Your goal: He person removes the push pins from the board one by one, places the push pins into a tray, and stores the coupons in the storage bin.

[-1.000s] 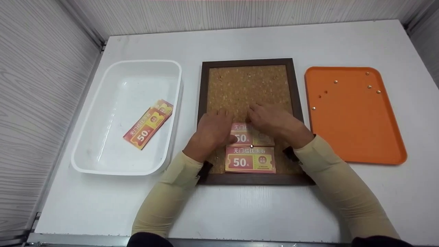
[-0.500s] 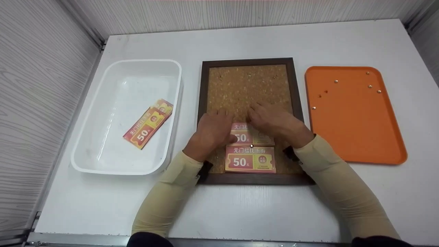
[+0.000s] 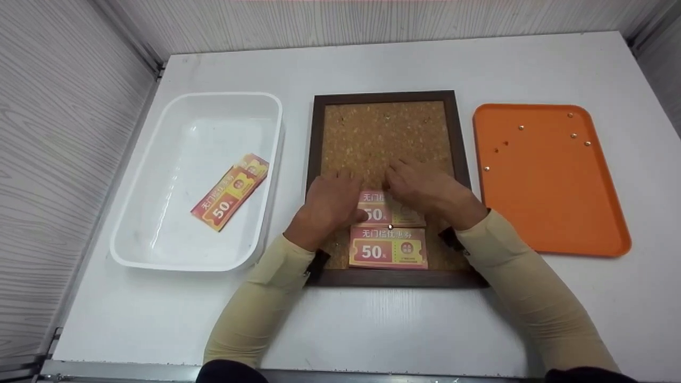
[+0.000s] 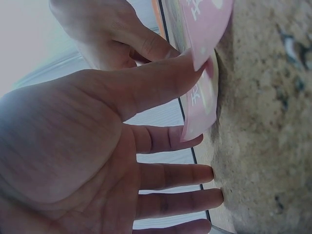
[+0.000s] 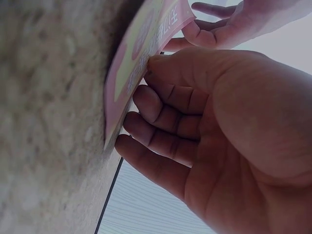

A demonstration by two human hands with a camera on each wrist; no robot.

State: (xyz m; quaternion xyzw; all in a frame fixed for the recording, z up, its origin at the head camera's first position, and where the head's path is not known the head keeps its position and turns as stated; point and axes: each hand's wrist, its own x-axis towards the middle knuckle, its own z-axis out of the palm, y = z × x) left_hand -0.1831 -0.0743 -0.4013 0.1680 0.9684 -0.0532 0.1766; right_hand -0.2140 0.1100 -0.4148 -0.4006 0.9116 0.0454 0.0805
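Note:
Two pink-and-yellow paper coupons lie one above the other on a cork board [image 3: 367,138] with a dark wooden frame. A pin [image 3: 390,227] sits where the lower coupon [image 3: 388,249] meets the upper coupon [image 3: 375,213]. My left hand [image 3: 332,202] holds the upper coupon's left end between thumb and index finger, with its other fingers [image 4: 180,202] extended onto the cork. My right hand [image 3: 420,186] has curled fingers [image 5: 156,151]; its thumb and index finger pinch the upper coupon's edge. Whether a pin is between them is hidden.
A white tub [image 3: 175,213] at the left holds several coupons [image 3: 226,197]. At the right, an orange tray [image 3: 553,202] carries several small metal pins [image 3: 573,135] and two reddish specks [image 3: 497,150]. A few marks or pins [image 3: 387,116] dot the board's upper part.

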